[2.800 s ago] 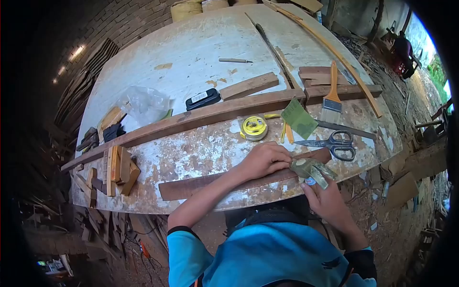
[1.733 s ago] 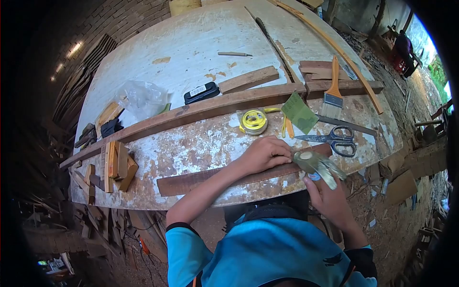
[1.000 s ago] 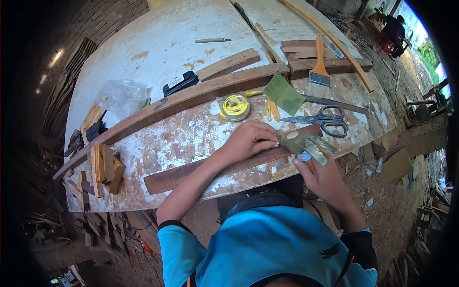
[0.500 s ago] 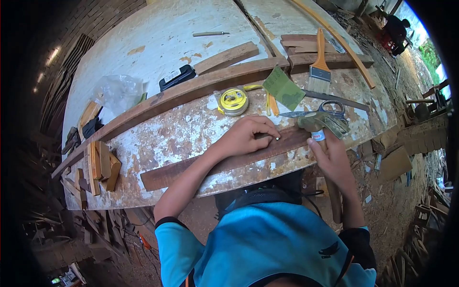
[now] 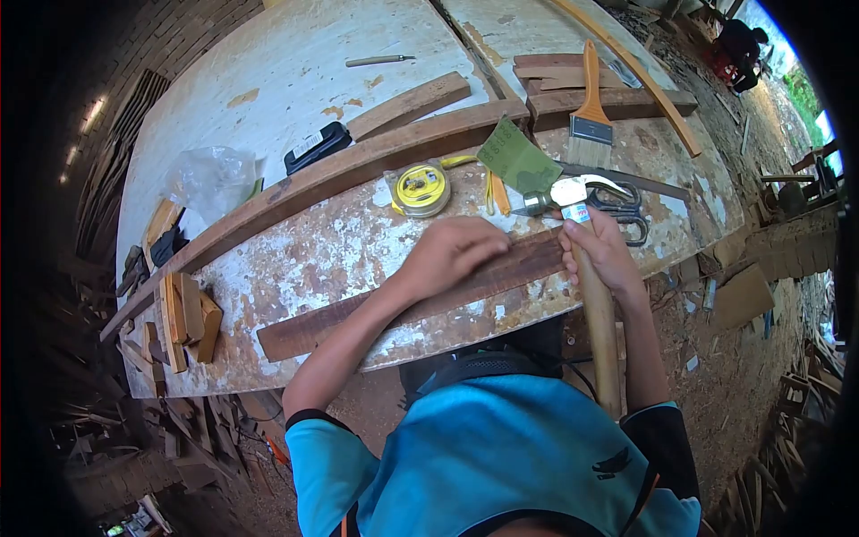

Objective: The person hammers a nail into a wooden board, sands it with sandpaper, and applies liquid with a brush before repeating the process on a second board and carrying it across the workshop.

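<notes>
My right hand (image 5: pixel 598 249) is wrapped round the upper end of the wooden handle of a claw hammer (image 5: pixel 601 336). The hammer's metal head is raised above the bench, over a pair of dark-handled scissors (image 5: pixel 633 224). My left hand (image 5: pixel 455 253) lies over a dark curved wooden strip (image 5: pixel 528 259) near the front edge. Its fingers are drawn together, and anything small between them cannot be made out. Just beyond the left hand sits a yellow tape measure (image 5: pixel 421 188). Green sandpaper (image 5: pixel 519 159) lies left of the hammer head.
A long curved timber (image 5: pixel 322 183) crosses the paint-spotted workbench (image 5: pixel 295 242). Toward the back right is a wide paintbrush (image 5: pixel 591 116). Stacked wood blocks (image 5: pixel 186 313) and a clear plastic bag (image 5: pixel 210 179) are at the left. In the right background is another person (image 5: pixel 741 54).
The hammer has swung: its head now shows shiny metal and has shifted slightly left, with the handle more fully in view. My left hand has pulled back a little to the left.
</notes>
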Available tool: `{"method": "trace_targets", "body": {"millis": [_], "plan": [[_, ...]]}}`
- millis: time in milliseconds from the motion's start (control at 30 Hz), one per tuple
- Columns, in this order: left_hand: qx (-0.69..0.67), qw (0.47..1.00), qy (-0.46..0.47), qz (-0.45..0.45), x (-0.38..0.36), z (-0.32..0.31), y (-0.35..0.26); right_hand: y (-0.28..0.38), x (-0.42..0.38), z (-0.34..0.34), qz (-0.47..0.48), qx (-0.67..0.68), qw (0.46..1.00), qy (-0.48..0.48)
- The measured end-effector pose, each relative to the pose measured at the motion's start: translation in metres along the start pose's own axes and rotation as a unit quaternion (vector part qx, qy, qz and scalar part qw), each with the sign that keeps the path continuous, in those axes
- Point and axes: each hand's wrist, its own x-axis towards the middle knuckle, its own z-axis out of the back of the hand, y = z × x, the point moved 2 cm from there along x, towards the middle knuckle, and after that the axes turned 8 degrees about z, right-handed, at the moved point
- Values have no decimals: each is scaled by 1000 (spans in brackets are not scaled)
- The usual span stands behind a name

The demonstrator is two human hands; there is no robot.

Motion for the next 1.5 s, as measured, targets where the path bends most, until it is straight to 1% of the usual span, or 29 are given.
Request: {"method": "trace_targets", "body": {"millis": [67,167,300,333,533,633,733,833,1033,1367,1500], "plan": [[-69,995,-59,41,0,7,0,-2,-1,-1,-3,-8,1000,-8],[-38,998,-6,-48,0,3,-1,-1,2,-3,-7,-21,1000,-13],[-38,999,17,-20,4,5,11,-1,2,-3,-9,-16,1000,-22],[-62,998,26,12,4,5,13,0,2,-4,-7,-19,999,-24],[-64,996,53,39,5,6,13,0,2,-5,-8,-33,999,-22],[-55,997,56,10,6,6,12,1,2,-6,-7,-33,999,-28],[-80,994,63,27,8,4,15,1,2,-5,-11,-40,999,-28],[-48,997,66,-5,8,5,11,2,3,-6,-1,-38,999,-29],[-51,997,61,1,7,3,13,1,3,-6,-2,-29,999,-28],[-32,998,49,-21,8,3,11,1,3,-6,-2,-39,999,-30],[-12,998,38,-43,7,2,12,0,3,-5,3,-33,999,-24]]}}
